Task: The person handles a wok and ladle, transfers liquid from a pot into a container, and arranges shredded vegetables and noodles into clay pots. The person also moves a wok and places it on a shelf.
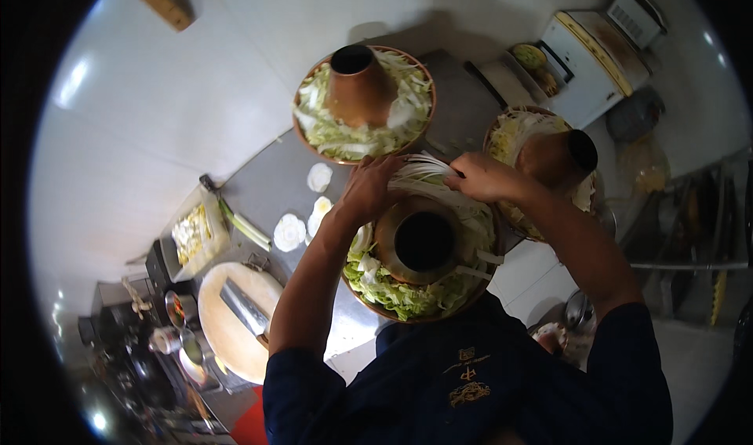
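Observation:
A copper chimney hot pot (pixel 385 253) stands right before me, its ring filled with chopped pale-green cabbage (pixel 406 298). White noodle-like strands (pixel 426 168) lie over the far side of that ring. My right hand (pixel 482 177) grips the right end of these strands between thumb and fingers. At their left end, my left hand (pixel 367 189) is bent over the pot's rim; its fingertips are partly hidden, so its grip is unclear. A second copper hot pot (pixel 359 92) with cabbage stands just beyond. To the right, a third hot pot (pixel 553 156) holds cabbage and similar strands.
Cut white cabbage bases (pixel 289 232) and a scallion stalk (pixel 247 224) lie on the metal counter (pixel 253 168). Left of me, a cleaver (pixel 244 308) rests on a round chopping board (pixel 235 351). Behind it stands a plastic container (pixel 194 236). A white appliance (pixel 582 62) stands back right.

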Tool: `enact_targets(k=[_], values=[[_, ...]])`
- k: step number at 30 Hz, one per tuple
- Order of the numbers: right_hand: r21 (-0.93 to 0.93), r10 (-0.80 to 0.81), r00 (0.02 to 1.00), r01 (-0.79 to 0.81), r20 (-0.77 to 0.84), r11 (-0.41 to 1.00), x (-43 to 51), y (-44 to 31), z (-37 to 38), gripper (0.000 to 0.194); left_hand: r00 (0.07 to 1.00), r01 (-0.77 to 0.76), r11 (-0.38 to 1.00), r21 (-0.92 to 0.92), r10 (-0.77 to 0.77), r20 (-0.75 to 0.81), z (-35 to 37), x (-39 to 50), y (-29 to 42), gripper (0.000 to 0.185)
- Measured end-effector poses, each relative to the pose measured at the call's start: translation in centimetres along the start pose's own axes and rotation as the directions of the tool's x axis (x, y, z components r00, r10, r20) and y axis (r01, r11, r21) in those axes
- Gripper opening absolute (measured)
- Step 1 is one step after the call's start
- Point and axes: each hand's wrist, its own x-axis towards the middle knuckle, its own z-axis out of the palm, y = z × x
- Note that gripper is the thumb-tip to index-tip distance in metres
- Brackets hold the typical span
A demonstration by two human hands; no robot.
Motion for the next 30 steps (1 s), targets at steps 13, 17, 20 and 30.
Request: enact_targets(k=[13, 17, 20, 30], values=[[0.846, 0.422, 0.841, -0.469, 0.34, 0.254, -13.6, 0.9, 4.9, 0.035, 0.982, 0.041, 0.99, -0.136, -0.015, 0.188, 0.2, 1.2, -1.9, 0.014], [0.897, 0.497, 0.821, -0.409, 0.281, 0.169, -15.7, -0.2, 7.8, 0.034, 0.987, 0.047, 0.977, -0.206, -0.014, 0.159, -0.3, 1.9, -1.9, 0.014], [0.895, 0.467, 0.839, -0.403, 0.278, 0.192, -16.4, -0.8, 8.4, 0.034, 0.983, 0.121, 0.976, -0.181, -0.093, 0.159, -0.9, 2.3, -1.7, 0.013], [0.874, 0.604, 0.789, -0.368, 0.113, 0.317, -18.3, -3.6, 13.0, 0.029, 0.981, 0.189, 0.963, -0.192, -0.177, 0.078, -1.8, 2.3, 1.5, 0.016]])
